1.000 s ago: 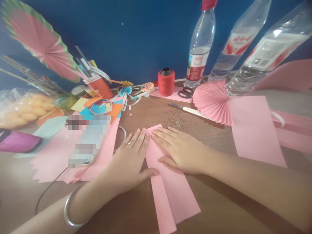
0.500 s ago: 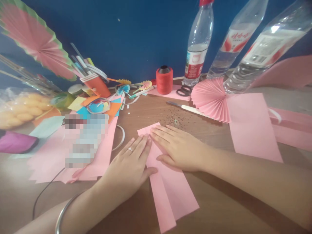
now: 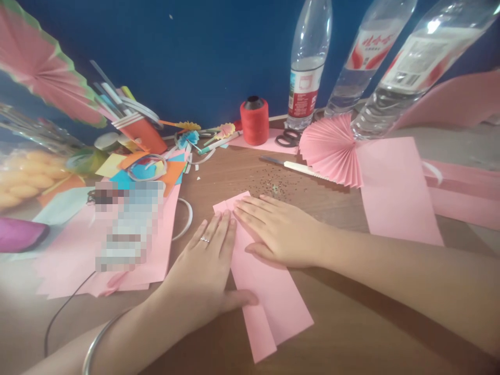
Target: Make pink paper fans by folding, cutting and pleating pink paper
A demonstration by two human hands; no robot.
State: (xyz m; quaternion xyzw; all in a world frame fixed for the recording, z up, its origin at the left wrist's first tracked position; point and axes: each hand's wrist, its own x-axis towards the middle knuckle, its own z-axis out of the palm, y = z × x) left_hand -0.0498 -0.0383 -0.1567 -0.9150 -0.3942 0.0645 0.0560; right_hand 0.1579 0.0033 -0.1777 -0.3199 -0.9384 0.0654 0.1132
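Observation:
A pink paper sheet lies on the wooden table, with a narrow strip folded over along its left side. My left hand rests flat on the folded strip near its far end, fingers stretched out and thumb spread across the strip. It wears a ring. My right hand lies flat on the sheet's right half, its fingertips close to those of my left hand. Both hands hide parts of the paper's edges.
Behind the paper are a craft knife, black scissors and a red thread spool. A pleated pink fan and several bottles stand at the right. Stacked pink paper and an orange pen cup are at the left.
My left thumb has spread farther out across the folded strip, while the fingers stay pressed on it. My right hand keeps its place on the sheet. The whole view has shifted slightly.

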